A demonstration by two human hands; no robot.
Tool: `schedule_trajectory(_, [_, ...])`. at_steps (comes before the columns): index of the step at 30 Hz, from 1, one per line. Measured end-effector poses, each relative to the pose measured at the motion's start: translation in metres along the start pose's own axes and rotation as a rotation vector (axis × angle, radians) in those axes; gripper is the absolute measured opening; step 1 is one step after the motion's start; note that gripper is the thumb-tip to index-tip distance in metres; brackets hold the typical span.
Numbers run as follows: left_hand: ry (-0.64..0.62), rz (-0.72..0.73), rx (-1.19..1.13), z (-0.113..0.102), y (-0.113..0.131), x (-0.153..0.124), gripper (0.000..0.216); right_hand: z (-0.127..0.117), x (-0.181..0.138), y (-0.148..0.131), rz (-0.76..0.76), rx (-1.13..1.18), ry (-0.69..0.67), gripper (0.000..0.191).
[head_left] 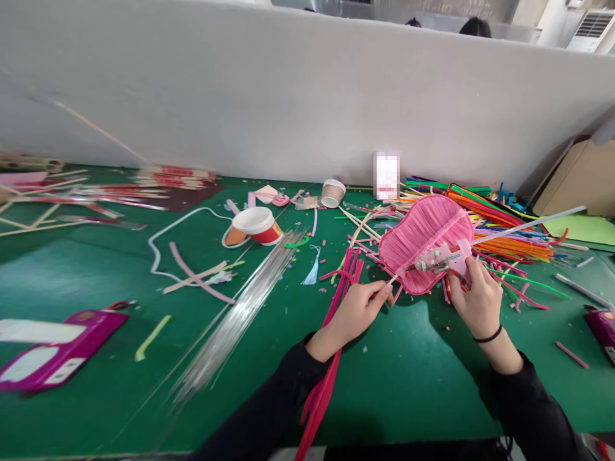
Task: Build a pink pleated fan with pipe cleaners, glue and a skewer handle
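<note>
Nearest, two black sleeves come in over the green felt tabletop (413, 384), and a bundle of long pink strips (327, 378) runs from the near edge up under the left wrist.

The left hand (358, 312) lies knuckles up with its fingers pinched shut on a thin pale wooden stick (394, 278), gripping it just below and left of the piece it carries. The right hand (478, 301), with a black band at the wrist, has its fingers closed round a small pink glue gun (444, 259). The gun lies across the lower right of the piece with its nozzle facing left.

Between and just beyond the two hands sits the pink fan-shaped panel of ribbed chenille (423, 234). It is a rounded, lobed shape with close parallel ridges, and it tilts up off the tabletop. Its long axis runs from lower left at the stick to upper right. A clear glue rod (528, 224) sticks out of the back of the gun, also pointing up and right.

Left of the hands lies a blurred sheaf of thin silvery wires (240, 314). Behind the fan is a heap of multicoloured chenille stems (509, 240). Farther left, a red-and-white paper cup (257, 224) lies on its side. A white partition wall (288, 96) closes off the back.
</note>
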State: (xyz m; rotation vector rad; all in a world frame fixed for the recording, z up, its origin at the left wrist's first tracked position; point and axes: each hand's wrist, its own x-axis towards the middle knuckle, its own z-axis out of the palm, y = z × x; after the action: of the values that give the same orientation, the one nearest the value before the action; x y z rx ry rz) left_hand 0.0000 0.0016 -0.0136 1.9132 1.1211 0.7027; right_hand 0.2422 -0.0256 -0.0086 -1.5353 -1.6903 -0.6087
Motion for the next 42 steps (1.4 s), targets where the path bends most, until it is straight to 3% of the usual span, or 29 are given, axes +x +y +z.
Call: schedule_trajectory(42, [-0.019,-0.003,-0.029,0.000,0.003,0.000,0.042,-0.006,0.011,0.023,0.078,-0.086,0.085,0.021])
